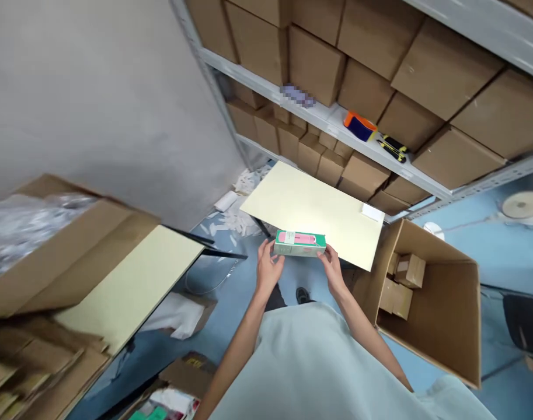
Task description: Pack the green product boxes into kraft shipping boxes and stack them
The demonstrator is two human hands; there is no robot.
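Small green and pink box (pixel 299 243) held level between left hand (pixel 267 269) and right hand (pixel 331 270), fingers closed on its two ends, just above the near edge of a pale yellow table (pixel 310 204). Open cardboard carton (pixel 441 309) with smaller boxes inside just right of the hands; shelves (pixel 336 125) stacked with brown cartons beyond.

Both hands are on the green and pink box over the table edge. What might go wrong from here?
1. The small box is held only at its ends by the left hand and right hand; a loose grip could drop it to the floor.
2. It sits at the near edge of the cream table, so setting it down there risks it tipping off.
3. The open carton stands close by the right elbow and could get bumped.
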